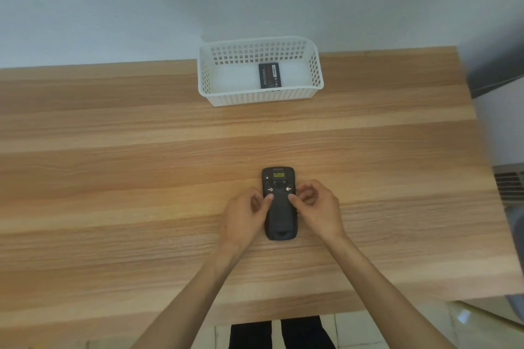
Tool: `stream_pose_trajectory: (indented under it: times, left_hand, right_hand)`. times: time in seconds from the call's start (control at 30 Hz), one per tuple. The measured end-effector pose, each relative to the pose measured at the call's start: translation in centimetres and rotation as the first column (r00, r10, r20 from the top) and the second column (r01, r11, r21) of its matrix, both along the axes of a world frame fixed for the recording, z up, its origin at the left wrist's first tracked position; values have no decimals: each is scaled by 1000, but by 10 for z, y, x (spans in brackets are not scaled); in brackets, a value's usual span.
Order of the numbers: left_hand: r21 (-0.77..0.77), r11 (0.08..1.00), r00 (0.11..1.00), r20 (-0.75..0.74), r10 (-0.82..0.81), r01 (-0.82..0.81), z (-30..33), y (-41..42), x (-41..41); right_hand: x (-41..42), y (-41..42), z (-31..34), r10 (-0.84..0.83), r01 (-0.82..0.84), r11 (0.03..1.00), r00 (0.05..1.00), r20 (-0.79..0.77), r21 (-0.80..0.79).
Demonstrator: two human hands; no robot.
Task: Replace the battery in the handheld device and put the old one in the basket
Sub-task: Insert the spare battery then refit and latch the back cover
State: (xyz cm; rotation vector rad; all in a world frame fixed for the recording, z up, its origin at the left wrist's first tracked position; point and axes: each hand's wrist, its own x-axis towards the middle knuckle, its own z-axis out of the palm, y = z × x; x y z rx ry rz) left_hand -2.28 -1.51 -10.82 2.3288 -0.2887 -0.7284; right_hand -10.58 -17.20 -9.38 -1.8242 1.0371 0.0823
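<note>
Device lies face down on the tabletop, near the front edge, its long axis pointing away from the person. The rear cover is in place, and two small pale latches sit at the cover's upper corners.

Handling, judged from appearance:
- The body looks like rigid dark plastic or rubber, stiff, and light enough for one hand.
- The matte back should give fair friction; slipping seems unlikely.
- The latches are small. They call for fingertip pressure, not a whole-hand hold.
- To lift the unit, take hold across the narrower lower body, clear of the latches.

Grip state:
- Left hand rests against the device's left side. Its fingers are curled in narrowly, one fingertip on the cover just below the left latch. It holds nothing.
- Right hand mirrors this on the right side, fingers curled, one fingertip just below the right latch. It holds nothing.

Battery lies flat inside the basket, right of centre. It looks thin, hard and light, best pinched by its long edges. The basket stands at the far edge of the tabletop, well apart from the device.

Count:
- Devices: one
- Latches: two
- Batteries in view: one
- Baskets: one
- Hands: two

No other battery shows on the tabletop
</note>
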Motion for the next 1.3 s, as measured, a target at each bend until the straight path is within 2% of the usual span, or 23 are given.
stream_pose_trajectory:
  times: [0.23, 0.37, 0.57, 0.67, 0.93, 1.13, 1.3]
  left_hand:
    - [-40, 995, 975, -208, 84, -94, 6, -4, 1]
    - [-38, 997, 976, -207, 64, -74, 12, -6, 2]
    - [-92, 994, 958, -287, 28, -56, 15, 3, 6]
    - [-77, 997, 964, -265, -5, -16, 16, 6, 3]
    - [-102, 995, 978, -210, -4, -18, 9, 8, 1]
    - [-151, 987, 983, -162, -80, 55, 5, 16, -4]
    - [-172, 985, 996, -90, -24, 9, 0, 21, -16]
  right_hand:
    - [-2, 2, -7, -73, 73, 997, 997, -15, 36]
    - [0, 2, -6, -61, 62, 998, 998, -26, 13]
    - [-4, 1, -4, -26, 27, 998, 1000, -17, 50]
    - [-9, 0, -2, 37, -36, 998, 999, -24, 44]
    - [-9, 8, 0, 11, -11, 1000, 999, -37, 2]
    - [-20, 2, -1, 84, -83, 994, 996, -4, 76]
    - [-31, 10, 1, 100, -101, 994, 995, 20, 37]
